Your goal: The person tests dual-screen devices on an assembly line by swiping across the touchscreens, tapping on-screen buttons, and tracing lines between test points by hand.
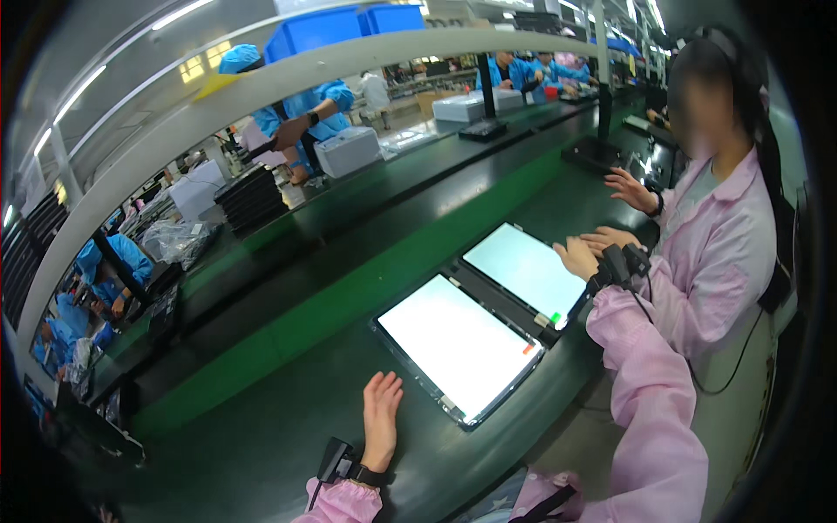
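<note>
Two flat display panels lie side by side on the dark green bench. The nearer display panel glows white, with a small red mark near its right edge. The farther display panel is pale, with a small green mark at its near corner. My left hand is held left of the nearer panel, apart from it, fingers stretched out and holding nothing. My right hand is at the farther panel's right edge, its fingers extended; whether they touch the panel cannot be made out. Both my wrists wear black straps with small devices.
A co-worker in pink stands at the right, one hand right beside mine. A black flat device lies beyond. Across the bench are a stack of black trays, a white box and workers in blue. A pale rail arches overhead.
</note>
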A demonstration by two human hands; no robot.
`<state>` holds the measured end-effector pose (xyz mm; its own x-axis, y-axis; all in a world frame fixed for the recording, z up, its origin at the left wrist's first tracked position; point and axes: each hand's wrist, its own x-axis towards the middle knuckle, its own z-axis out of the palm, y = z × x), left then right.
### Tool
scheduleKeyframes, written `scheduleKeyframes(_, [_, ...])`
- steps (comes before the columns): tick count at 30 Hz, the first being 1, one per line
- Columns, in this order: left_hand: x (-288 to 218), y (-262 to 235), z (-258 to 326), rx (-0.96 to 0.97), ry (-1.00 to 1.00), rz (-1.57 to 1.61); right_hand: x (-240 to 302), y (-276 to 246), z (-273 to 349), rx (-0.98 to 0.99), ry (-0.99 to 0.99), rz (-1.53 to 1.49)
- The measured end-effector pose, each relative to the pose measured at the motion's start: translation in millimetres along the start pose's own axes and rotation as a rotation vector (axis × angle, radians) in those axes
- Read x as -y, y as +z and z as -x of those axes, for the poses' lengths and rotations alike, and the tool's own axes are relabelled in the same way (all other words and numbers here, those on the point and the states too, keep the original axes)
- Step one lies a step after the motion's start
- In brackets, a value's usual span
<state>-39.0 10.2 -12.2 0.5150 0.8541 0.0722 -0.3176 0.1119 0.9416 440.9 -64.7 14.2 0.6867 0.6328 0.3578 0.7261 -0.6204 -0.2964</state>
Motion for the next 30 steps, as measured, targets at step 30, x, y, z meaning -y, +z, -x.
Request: scheduleKeyframes(30, [-73.2,-105.3,125.3,-0.432,0.145,-0.213,146.0,-27.3,173.2,0.614,-0.212,-1.234])
